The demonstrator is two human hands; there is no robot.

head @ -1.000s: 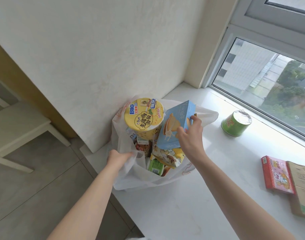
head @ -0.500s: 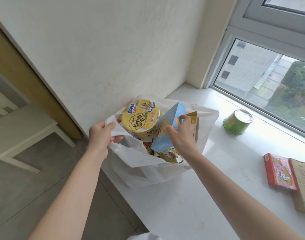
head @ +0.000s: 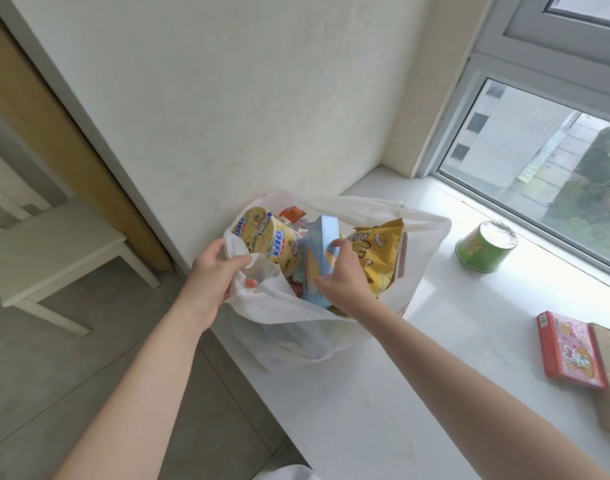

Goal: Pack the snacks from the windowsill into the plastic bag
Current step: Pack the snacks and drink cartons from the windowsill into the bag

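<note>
A white plastic bag [head: 296, 337] stands on the left end of the white windowsill [head: 417, 393], full of snacks. My left hand [head: 217, 271] grips the bag's near-left rim and holds it open. My right hand [head: 341, 275] grips a light blue box [head: 319, 237], which stands on edge inside the bag. A yellow noodle cup [head: 269, 237] lies tilted at the bag's left. A yellow snack packet [head: 379, 251] stands at its right. Small packets fill the gaps. On the sill lie a green cup [head: 485, 244] and a red-pink box [head: 570, 351].
A brown cardboard box [head: 609, 379] lies at the right edge beside the red-pink box. The window pane [head: 545, 161] borders the sill at the back. A white wall [head: 227, 98] rises behind the bag. A pale stool [head: 54, 247] stands on the grey floor at left.
My right hand has pushed the blue box lower into the bag and turned it on edge. The noodle cup has tipped to the left. My left hand went from the bag's front to its left rim.
</note>
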